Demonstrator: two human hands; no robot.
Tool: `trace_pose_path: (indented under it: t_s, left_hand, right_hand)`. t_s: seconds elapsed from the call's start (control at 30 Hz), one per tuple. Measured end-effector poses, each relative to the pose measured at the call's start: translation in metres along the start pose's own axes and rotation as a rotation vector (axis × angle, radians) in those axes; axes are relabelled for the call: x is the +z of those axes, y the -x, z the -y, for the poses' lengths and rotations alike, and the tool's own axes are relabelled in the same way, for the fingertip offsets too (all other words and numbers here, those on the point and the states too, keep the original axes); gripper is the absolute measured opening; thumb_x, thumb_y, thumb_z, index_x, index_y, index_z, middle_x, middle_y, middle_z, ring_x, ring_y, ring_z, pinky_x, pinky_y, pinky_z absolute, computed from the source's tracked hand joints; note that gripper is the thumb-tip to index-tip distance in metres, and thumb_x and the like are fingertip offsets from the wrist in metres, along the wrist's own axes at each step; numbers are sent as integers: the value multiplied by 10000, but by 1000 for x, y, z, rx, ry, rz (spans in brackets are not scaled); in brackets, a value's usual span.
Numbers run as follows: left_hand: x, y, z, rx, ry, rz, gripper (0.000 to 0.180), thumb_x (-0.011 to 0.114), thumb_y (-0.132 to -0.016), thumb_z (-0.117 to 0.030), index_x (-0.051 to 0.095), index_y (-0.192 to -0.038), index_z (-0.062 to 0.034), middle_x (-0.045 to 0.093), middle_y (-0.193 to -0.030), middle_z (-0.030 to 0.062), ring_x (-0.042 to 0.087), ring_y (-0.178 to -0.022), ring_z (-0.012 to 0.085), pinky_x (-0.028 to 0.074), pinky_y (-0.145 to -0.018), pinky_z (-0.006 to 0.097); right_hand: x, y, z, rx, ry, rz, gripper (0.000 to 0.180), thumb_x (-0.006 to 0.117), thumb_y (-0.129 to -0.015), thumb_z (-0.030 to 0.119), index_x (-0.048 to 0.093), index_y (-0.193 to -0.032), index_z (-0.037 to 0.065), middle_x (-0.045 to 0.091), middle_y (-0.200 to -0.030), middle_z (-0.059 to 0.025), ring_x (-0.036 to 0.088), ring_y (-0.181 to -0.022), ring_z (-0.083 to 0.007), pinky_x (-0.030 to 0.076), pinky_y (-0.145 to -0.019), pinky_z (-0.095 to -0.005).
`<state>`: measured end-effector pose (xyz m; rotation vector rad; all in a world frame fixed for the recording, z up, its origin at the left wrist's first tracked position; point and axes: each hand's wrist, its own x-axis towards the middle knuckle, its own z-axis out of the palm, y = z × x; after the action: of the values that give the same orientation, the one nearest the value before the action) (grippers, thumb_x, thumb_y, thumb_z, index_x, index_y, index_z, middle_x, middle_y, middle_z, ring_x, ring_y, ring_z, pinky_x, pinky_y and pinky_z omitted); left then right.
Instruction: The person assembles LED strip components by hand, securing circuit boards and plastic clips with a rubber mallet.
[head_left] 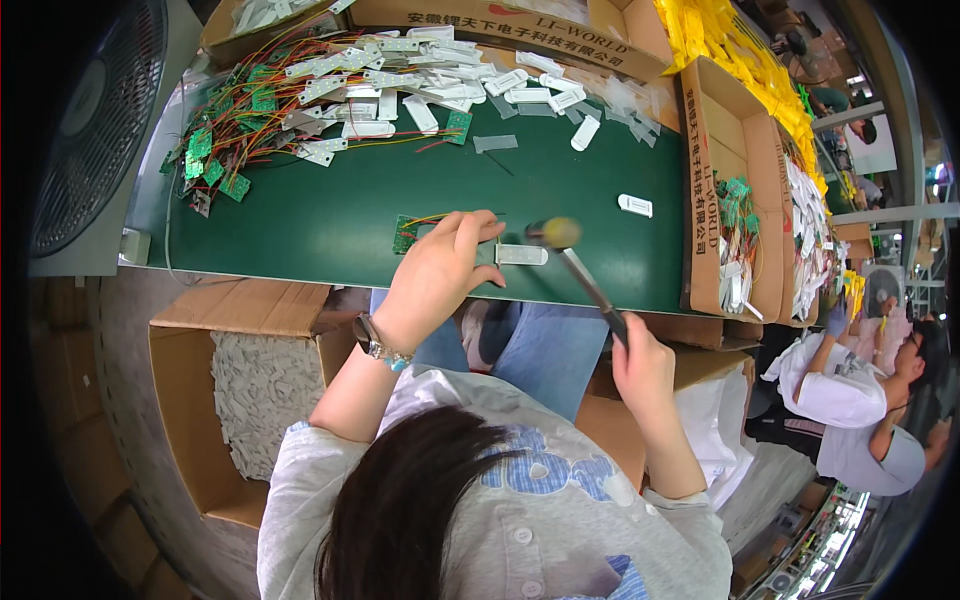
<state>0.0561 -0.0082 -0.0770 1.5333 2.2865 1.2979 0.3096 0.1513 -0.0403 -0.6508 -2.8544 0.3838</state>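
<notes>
My right hand is wrapped round the black handle of a hammer. The hammer's yellowish-brown head is blurred and hovers just above and right of a white plastic casing lying on the green tabletop. My left hand rests on the table, its thumb and bent fingers on either side of the casing's left end, steadying it. Part of what lies under the palm is hidden. A small green circuit board with red and yellow wires pokes out to the left of that hand.
A heap of wired circuit boards and white casings covers the back of the green table. One casing lies apart at right, near a cardboard box. A fan stands left; an open carton sits below.
</notes>
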Motion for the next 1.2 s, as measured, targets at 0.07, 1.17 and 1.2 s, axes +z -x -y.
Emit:
trace_pose_path:
  t_s: [0.07,1.17,1.2]
  left_hand:
    - [0,0,-1,-27,-3,10,584,822,-718,-202,485,-1150,-1,702,-1173,76,610,-1089,332,521,-869,415]
    - [-24,26,24,9,-145,-339,378,554,-896,94,535,-1267,22,690,-1113,169,648,-1030,279,496,-922,386]
    - [-23,25,25,-51,-86,-333,387,559,-899,89,532,-1280,23,686,-1122,170,656,-1043,272,506,-924,373]
  right_hand:
    - [-1,1,-2,94,-138,-107,301,629,-881,30,579,-1177,10,656,-754,-166,663,-623,-345,523,-563,-419]
    - [-86,-114,-22,-34,241,-925,209,634,-919,51,723,-1107,78,700,-1048,-78,616,-975,-230,468,-894,-354]
    - [-97,-102,-53,54,563,-915,350,639,-885,15,694,-1214,121,681,-1106,-93,616,-999,-253,473,-916,-384]
